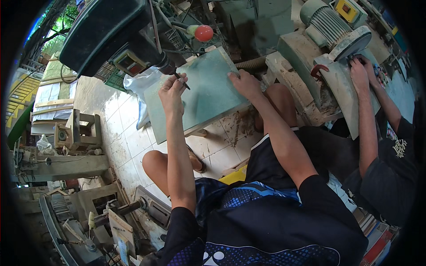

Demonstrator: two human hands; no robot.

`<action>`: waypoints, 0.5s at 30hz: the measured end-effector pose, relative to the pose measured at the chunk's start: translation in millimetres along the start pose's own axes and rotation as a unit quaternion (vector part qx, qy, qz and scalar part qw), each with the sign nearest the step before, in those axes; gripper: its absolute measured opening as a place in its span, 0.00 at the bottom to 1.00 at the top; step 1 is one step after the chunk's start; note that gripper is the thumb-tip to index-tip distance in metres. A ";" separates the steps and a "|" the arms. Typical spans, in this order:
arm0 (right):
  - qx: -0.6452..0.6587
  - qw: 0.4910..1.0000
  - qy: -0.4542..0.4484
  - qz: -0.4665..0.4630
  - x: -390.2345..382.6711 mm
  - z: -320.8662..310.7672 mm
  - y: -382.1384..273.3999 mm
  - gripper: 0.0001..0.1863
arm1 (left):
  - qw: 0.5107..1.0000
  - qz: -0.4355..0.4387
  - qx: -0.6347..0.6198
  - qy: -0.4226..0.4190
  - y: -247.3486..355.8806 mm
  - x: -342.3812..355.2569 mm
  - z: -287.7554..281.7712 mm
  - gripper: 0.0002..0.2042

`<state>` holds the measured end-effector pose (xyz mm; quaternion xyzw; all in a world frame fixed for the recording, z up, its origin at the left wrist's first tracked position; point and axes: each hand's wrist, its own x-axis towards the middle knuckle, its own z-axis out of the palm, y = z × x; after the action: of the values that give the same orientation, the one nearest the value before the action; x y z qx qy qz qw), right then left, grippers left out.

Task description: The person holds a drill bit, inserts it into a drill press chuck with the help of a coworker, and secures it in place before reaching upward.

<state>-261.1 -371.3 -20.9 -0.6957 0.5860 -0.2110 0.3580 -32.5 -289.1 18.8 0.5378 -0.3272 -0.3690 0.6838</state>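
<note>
My left hand (172,94) is raised beside the drill bit (183,81), its thumb and fingers pinched together. Whatever is between those fingertips is too small to make out. The bit points down from the chuck (167,66) of a dark drill press (106,35), above a green flat-topped work table (195,104). At the table's right edge rests my right hand (246,85), fingers curled in and partly hidden; I cannot tell what they hold, if anything.
A red ball knob (203,33) sticks out behind the chuck. To the right, another person's hands (360,71) work at a motor-driven disc machine (350,44). A clear plastic bag (141,88) hangs left of the table. Clamps and wooden parts crowd a bench (84,221) at lower left.
</note>
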 end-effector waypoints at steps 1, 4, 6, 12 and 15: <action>0.002 1.000 -0.003 0.001 0.0 -0.3 -0.2 0.32 | 1.000 0.020 -0.001 0.007 -2.3 0.2 0.5 0.09; -0.003 1.000 -0.002 0.009 1.0 -0.4 -0.8 0.32 | 0.999 0.047 -0.004 0.020 -7.9 -1.9 1.3 0.10; -0.005 1.000 -0.010 0.016 2.1 -0.4 -1.4 0.32 | 0.998 0.052 -0.006 0.025 -10.1 -4.1 1.7 0.11; 0.007 1.000 -0.016 0.024 3.3 0.4 -0.7 0.31 | 0.997 0.073 -0.010 0.029 -10.9 -5.3 4.4 0.11; 0.001 1.000 -0.019 0.018 3.8 1.2 2.0 0.31 | 0.993 0.111 0.003 0.030 -12.2 -5.0 6.5 0.11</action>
<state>-260.7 -374.9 -23.7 -0.6888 0.5910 -0.1917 0.3735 -42.5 -289.8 7.9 0.5108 -0.3653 -0.2734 0.7286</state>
